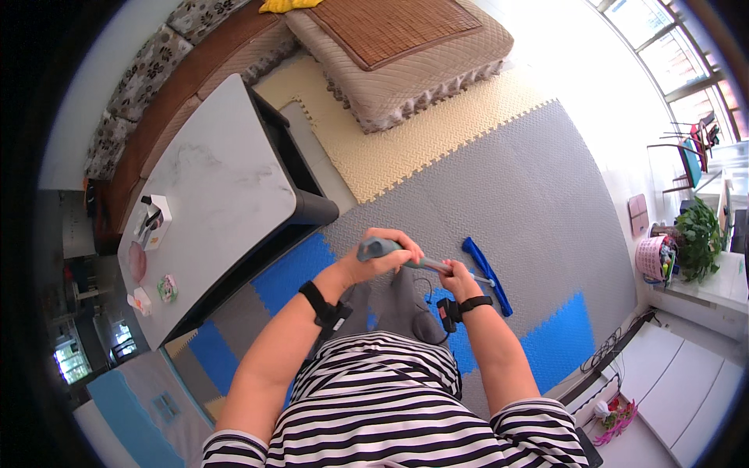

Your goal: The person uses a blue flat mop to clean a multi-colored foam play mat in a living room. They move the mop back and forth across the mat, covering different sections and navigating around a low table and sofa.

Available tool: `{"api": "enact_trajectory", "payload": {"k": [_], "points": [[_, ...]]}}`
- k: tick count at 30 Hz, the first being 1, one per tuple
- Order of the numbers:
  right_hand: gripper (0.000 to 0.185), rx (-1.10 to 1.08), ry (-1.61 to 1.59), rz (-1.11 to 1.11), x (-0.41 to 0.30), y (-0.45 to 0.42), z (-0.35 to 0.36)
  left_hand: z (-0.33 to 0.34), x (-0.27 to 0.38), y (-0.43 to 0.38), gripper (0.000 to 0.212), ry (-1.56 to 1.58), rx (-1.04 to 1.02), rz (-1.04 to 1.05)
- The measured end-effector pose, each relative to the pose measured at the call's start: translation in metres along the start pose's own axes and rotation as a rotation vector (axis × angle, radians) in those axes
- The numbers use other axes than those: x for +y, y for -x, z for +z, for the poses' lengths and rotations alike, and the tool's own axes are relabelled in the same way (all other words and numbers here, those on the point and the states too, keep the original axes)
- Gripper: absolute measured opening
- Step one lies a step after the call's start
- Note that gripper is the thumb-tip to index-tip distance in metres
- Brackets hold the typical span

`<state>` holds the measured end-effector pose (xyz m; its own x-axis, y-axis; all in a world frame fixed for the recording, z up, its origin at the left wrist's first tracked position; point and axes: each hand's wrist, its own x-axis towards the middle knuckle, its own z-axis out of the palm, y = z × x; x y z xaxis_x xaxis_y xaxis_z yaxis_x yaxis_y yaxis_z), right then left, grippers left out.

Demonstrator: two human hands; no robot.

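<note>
A long-handled floor tool, its handle [433,265] grey-green at the upper end, runs from left to right in front of my body. My left hand [383,254] is wrapped round the thick grip end. Further down the shaft, my right hand [459,279] is closed on the thin pole. Beyond it, the tool's narrow blue head [488,276] is over the grey foam mat [503,175]; whether it touches the mat I cannot tell. Each wrist wears a black strap with a small device.
A marble-patterned coffee table [216,169] stands to the left, with small items on it. Ahead is a cushioned daybed [409,76] with a woven mat. To the right are a pink scale [638,214], a basket [654,257], a potted plant [697,240] and loose cables [608,351] by a white cabinet.
</note>
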<state>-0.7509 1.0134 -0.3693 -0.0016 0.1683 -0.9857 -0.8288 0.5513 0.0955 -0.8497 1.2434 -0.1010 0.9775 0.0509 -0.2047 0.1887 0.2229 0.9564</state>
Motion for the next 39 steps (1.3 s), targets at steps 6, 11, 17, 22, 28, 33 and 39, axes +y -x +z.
{"api": "enact_trajectory", "payload": {"k": [6, 11, 17, 22, 28, 33, 39], "points": [[0.011, 0.053, -0.036, 0.030, 0.024, -0.046, 0.002, -0.028, 0.009, 0.030, 0.014, -0.097, 0.029, 0.000], [0.010, -0.031, 0.112, 0.029, 0.123, -0.079, 0.060, -0.085, 0.040, 0.083, 0.011, -0.105, 0.102, 0.105], [0.005, -0.137, 0.240, 0.056, 0.227, 0.006, 0.178, -0.146, 0.086, 0.145, 0.007, -0.221, 0.226, 0.274], [0.005, -0.224, 0.299, 0.015, 0.264, 0.029, 0.229, -0.163, 0.093, 0.161, 0.002, -0.386, 0.233, 0.376], [0.009, -0.278, 0.312, -0.039, 0.264, 0.039, 0.209, -0.169, 0.087, 0.163, 0.002, -0.423, 0.101, 0.412], [0.006, -0.240, 0.197, -0.069, 0.247, 0.039, 0.176, -0.165, 0.080, 0.153, 0.002, -0.306, 0.032, 0.332], [0.010, -0.156, 0.105, -0.129, 0.201, 0.018, 0.099, -0.138, 0.049, 0.135, 0.004, -0.139, -0.017, 0.201]]}}
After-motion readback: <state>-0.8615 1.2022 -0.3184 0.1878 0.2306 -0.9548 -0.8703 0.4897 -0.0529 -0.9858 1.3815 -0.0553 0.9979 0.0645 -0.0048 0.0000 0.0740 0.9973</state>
